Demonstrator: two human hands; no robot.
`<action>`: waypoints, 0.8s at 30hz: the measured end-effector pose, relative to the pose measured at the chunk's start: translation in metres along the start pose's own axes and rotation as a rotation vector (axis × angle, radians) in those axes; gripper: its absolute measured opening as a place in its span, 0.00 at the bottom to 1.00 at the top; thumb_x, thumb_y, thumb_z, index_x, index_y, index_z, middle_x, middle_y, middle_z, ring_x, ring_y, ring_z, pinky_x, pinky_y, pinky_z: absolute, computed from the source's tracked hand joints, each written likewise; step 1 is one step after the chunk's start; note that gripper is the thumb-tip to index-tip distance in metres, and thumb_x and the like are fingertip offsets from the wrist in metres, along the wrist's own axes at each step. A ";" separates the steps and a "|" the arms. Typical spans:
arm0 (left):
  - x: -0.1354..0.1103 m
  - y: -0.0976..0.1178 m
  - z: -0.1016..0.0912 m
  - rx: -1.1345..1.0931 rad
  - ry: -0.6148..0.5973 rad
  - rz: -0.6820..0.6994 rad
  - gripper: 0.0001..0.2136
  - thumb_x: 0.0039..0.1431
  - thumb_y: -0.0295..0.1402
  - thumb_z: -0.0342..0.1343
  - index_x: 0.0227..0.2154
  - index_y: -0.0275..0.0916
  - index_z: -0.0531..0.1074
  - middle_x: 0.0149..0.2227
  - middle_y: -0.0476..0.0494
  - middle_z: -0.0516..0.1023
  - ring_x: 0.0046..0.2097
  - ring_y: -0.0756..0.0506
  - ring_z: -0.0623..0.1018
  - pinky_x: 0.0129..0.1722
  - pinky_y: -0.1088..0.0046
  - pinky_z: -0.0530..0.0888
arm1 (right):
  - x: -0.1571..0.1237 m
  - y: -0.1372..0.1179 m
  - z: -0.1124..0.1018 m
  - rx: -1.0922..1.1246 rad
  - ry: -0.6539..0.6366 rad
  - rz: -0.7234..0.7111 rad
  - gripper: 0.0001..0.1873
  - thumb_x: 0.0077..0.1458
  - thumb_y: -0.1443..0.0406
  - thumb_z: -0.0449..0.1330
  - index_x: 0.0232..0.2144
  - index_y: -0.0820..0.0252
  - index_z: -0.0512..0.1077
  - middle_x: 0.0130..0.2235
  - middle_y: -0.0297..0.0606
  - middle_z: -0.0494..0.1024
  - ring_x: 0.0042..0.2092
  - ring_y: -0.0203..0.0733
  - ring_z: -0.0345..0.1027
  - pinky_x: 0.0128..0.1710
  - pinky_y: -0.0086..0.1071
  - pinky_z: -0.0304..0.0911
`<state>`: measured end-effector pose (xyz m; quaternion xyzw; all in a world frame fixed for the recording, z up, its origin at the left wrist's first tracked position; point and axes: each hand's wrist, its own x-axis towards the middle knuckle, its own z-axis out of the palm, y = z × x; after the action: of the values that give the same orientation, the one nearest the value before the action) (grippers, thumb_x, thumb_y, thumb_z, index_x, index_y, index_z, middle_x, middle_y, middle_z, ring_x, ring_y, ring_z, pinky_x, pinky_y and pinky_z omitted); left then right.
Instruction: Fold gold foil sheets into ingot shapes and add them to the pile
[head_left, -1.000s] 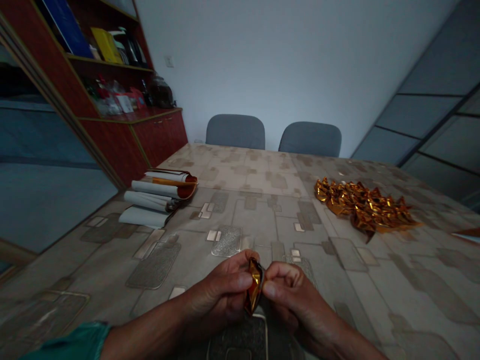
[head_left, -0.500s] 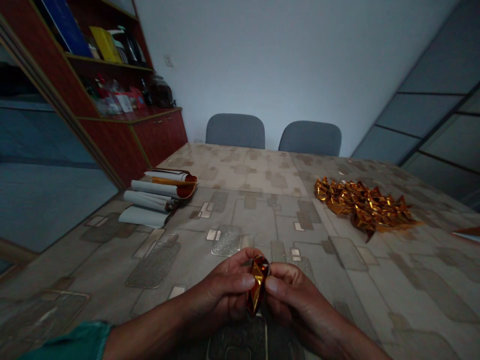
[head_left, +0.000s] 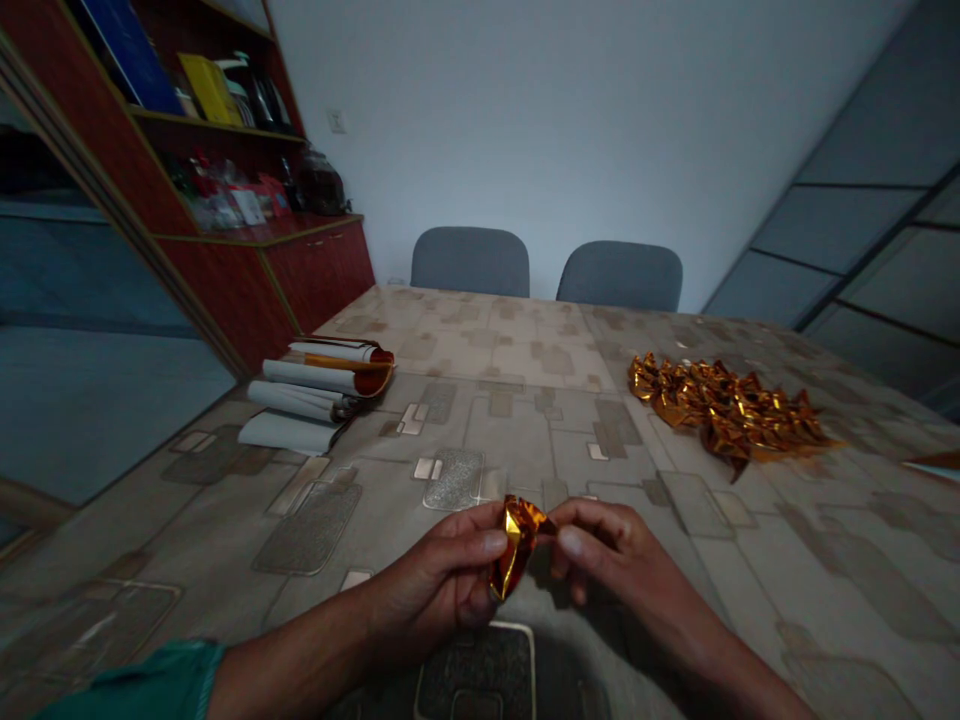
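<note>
The folded gold foil piece (head_left: 514, 550) is at the near middle, held up over the patterned tablecloth (head_left: 510, 350) between both hands. The left hand (head_left: 450, 570) pinches its body from the left, thumb on the near face and fingers behind; the right hand (head_left: 615, 550) has thumb and forefinger pressed together on a thin point jutting from its right side. The step in hand looks like shaping that one point – the left steadying, the right working the corner.

Such a move calls for a firm but shallow hold on the left and a light, even touch on the right, since thin foil could crease or tear at the tip; whether the far side is fully folded, I cannot tell.

On the right, farther off, lies a cluster of crumpled-looking gold foil pieces (head_left: 731, 405); on the left, curled white-backed sheets (head_left: 322, 400) – gold showing inside some
</note>
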<state>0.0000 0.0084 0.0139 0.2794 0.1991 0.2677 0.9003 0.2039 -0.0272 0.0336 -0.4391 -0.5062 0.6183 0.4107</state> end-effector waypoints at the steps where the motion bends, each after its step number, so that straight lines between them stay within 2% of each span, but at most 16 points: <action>1: 0.000 0.000 0.000 -0.003 -0.016 -0.002 0.14 0.56 0.33 0.67 0.43 0.34 0.77 0.31 0.47 0.74 0.24 0.57 0.67 0.20 0.86 0.61 | -0.001 -0.002 0.000 0.029 0.012 -0.021 0.26 0.55 0.43 0.64 0.34 0.62 0.76 0.26 0.34 0.74 0.23 0.32 0.63 0.24 0.27 0.58; 4: 0.000 0.000 0.001 -0.001 -0.038 -0.025 0.14 0.56 0.34 0.66 0.44 0.33 0.78 0.34 0.44 0.75 0.27 0.56 0.70 0.23 0.85 0.63 | -0.002 -0.004 0.002 0.171 -0.003 -0.066 0.24 0.62 0.45 0.58 0.41 0.60 0.74 0.29 0.33 0.75 0.25 0.32 0.65 0.28 0.28 0.60; 5: 0.000 0.000 0.001 0.001 -0.037 -0.033 0.14 0.57 0.34 0.66 0.44 0.33 0.78 0.35 0.43 0.75 0.27 0.56 0.70 0.23 0.85 0.62 | -0.002 -0.003 0.004 0.190 -0.019 -0.068 0.22 0.63 0.47 0.59 0.44 0.59 0.73 0.30 0.33 0.75 0.25 0.32 0.65 0.29 0.29 0.60; 7: 0.000 0.000 0.000 -0.007 -0.025 -0.043 0.13 0.57 0.34 0.66 0.44 0.34 0.78 0.35 0.45 0.75 0.26 0.56 0.69 0.22 0.85 0.61 | -0.002 -0.001 0.006 0.173 -0.043 -0.065 0.19 0.59 0.52 0.66 0.47 0.57 0.73 0.31 0.31 0.74 0.28 0.32 0.66 0.30 0.28 0.59; 9: 0.000 -0.001 0.000 -0.017 -0.020 -0.050 0.12 0.57 0.33 0.66 0.43 0.34 0.79 0.33 0.46 0.75 0.27 0.55 0.69 0.23 0.84 0.61 | 0.000 0.001 0.008 0.145 -0.040 -0.073 0.23 0.53 0.57 0.71 0.49 0.55 0.73 0.31 0.29 0.71 0.30 0.33 0.64 0.30 0.28 0.58; 11: 0.000 -0.001 -0.001 -0.014 -0.026 -0.071 0.12 0.56 0.33 0.66 0.43 0.34 0.79 0.34 0.45 0.75 0.29 0.54 0.70 0.25 0.84 0.61 | 0.001 0.004 0.009 0.131 -0.017 -0.089 0.26 0.51 0.58 0.73 0.51 0.53 0.73 0.29 0.27 0.69 0.29 0.33 0.61 0.28 0.27 0.56; 16: -0.002 -0.001 -0.003 0.038 -0.028 -0.155 0.14 0.55 0.35 0.67 0.41 0.32 0.79 0.33 0.45 0.74 0.29 0.54 0.69 0.29 0.81 0.63 | 0.005 0.006 0.009 0.046 0.016 -0.098 0.21 0.49 0.58 0.73 0.44 0.55 0.77 0.25 0.26 0.65 0.26 0.32 0.54 0.26 0.29 0.50; 20: -0.004 -0.001 -0.005 0.079 -0.008 -0.221 0.15 0.54 0.37 0.68 0.42 0.33 0.79 0.30 0.49 0.70 0.26 0.55 0.64 0.26 0.81 0.58 | 0.004 0.005 0.010 0.006 0.007 -0.076 0.24 0.47 0.55 0.73 0.44 0.56 0.76 0.24 0.25 0.63 0.26 0.33 0.51 0.25 0.30 0.47; 24: -0.004 -0.001 -0.005 0.081 -0.018 -0.227 0.15 0.53 0.36 0.68 0.41 0.31 0.79 0.30 0.48 0.69 0.27 0.54 0.64 0.27 0.79 0.59 | 0.003 0.008 0.010 0.001 -0.031 -0.047 0.22 0.48 0.51 0.72 0.40 0.58 0.76 0.23 0.25 0.60 0.26 0.33 0.49 0.25 0.30 0.45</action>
<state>-0.0048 0.0074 0.0104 0.2935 0.2321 0.1531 0.9146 0.1925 -0.0279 0.0262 -0.4174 -0.5224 0.6154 0.4173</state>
